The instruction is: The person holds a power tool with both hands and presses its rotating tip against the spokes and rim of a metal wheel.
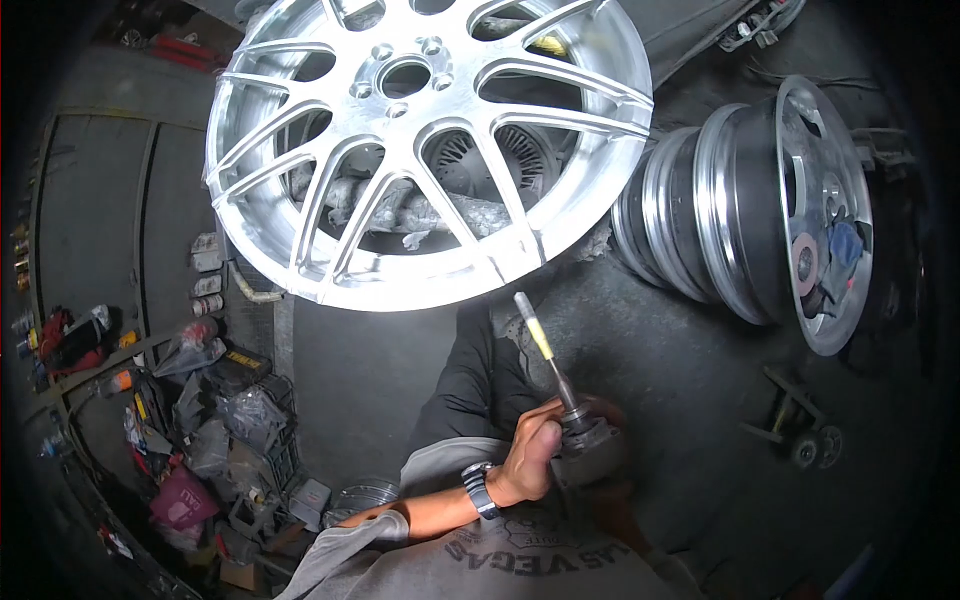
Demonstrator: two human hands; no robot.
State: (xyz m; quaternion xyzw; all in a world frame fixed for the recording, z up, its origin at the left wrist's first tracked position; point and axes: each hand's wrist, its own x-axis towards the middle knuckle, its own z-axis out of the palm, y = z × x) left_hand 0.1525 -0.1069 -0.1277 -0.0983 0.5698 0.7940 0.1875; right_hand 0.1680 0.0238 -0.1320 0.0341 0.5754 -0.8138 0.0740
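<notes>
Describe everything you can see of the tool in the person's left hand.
The tool has a slim rod with a pale grey tip and a yellow band, then a thin stem, a tapered, metallic-looking nose and a wider collar. Its rear is lost in shadow. It slants up and leftward in the picture, its tip just short of the bright wheel, a gap showing between. The left hand grips it around the collar. Whether it is running cannot be told.

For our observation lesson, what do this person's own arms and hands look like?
The left hand is bare, without a glove. A dark wristwatch circles its wrist, and a loose grey sleeve ends higher up the arm. The right hand is too shadowed to describe.
</notes>
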